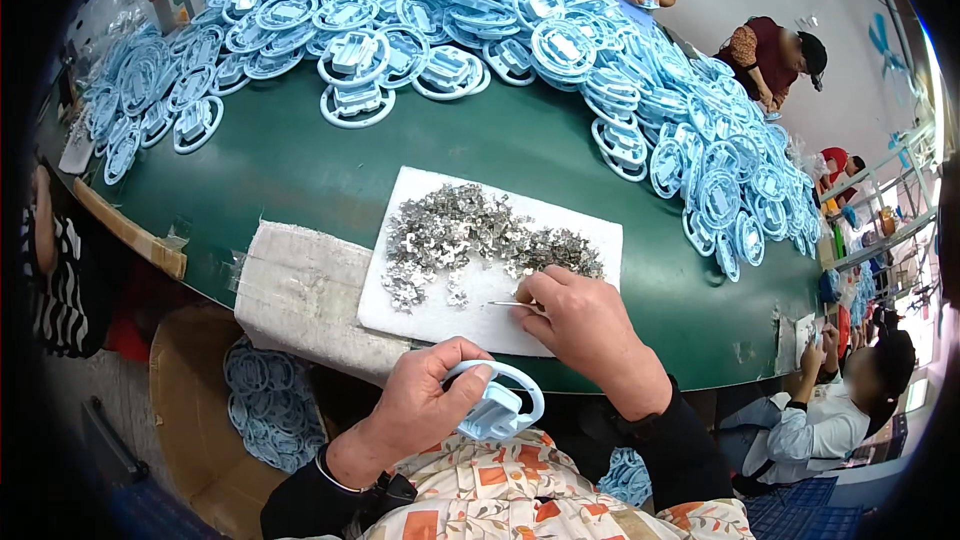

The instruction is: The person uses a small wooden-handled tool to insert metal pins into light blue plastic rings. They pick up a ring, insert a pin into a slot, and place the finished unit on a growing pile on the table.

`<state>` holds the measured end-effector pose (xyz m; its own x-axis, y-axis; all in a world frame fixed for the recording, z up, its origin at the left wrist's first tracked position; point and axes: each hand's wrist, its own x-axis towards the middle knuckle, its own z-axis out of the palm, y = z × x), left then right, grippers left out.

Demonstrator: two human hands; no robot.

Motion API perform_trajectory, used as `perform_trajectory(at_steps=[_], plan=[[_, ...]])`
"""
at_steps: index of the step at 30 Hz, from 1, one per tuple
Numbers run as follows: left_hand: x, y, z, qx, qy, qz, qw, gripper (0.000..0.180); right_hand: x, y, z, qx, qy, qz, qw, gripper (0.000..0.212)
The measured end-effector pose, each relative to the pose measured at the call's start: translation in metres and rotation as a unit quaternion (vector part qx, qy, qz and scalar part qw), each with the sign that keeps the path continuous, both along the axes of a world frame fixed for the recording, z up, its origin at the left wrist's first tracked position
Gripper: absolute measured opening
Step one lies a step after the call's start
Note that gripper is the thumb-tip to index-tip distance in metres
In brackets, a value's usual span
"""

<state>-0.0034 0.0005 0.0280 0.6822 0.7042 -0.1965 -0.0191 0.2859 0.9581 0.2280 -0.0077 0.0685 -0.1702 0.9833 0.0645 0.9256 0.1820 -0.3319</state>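
Observation:
My left hand (424,402) grips a light blue plastic ring part (497,410), shaped like a toy steering wheel, by its upper left rim. The part is tilted above my lap, just off the table's near edge. In my closed right hand (585,328) is a thin silver tool (508,304), apparently tweezers; most of it is hidden by my fingers. Its tip points left over a white foam sheet (460,332). On that sheet lies a heap of small shiny metal clips (440,230), with a few loose ones near the tool's tip.
Blue ring parts (470,0) are piled along the green table's (300,165) far side and right. A worn pale block (300,280) adjoins the sheet. Below left, a cardboard box (185,420) holds more rings. Co-workers (835,410) sit at the right and far side.

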Motion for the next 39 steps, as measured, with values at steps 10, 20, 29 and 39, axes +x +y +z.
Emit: perform_trajectory(at_steps=[10, 20, 29, 39], plan=[[0.002, -0.001, 0.004, 0.002, 0.034, 0.006, 0.999, 0.019, -0.023, 0.036, -0.012, 0.016, 0.044, 0.112, 0.993, 0.018], [0.006, 0.001, 0.008, 0.017, 0.037, 0.001, 0.999, 0.018, -0.008, 0.028, -0.008, -0.001, 0.160, 0.055, 0.986, 0.013], [0.003, -0.002, -0.009, 0.371, -0.012, 0.000, 0.928, 0.012, -0.009, 0.010, -0.002, -0.047, 0.184, 0.073, 0.979, 0.016], [0.005, 0.001, -0.005, 0.323, -0.005, 0.006, 0.946, 0.012, -0.035, 0.011, -0.013, -0.055, 0.137, 0.095, 0.985, 0.017]])
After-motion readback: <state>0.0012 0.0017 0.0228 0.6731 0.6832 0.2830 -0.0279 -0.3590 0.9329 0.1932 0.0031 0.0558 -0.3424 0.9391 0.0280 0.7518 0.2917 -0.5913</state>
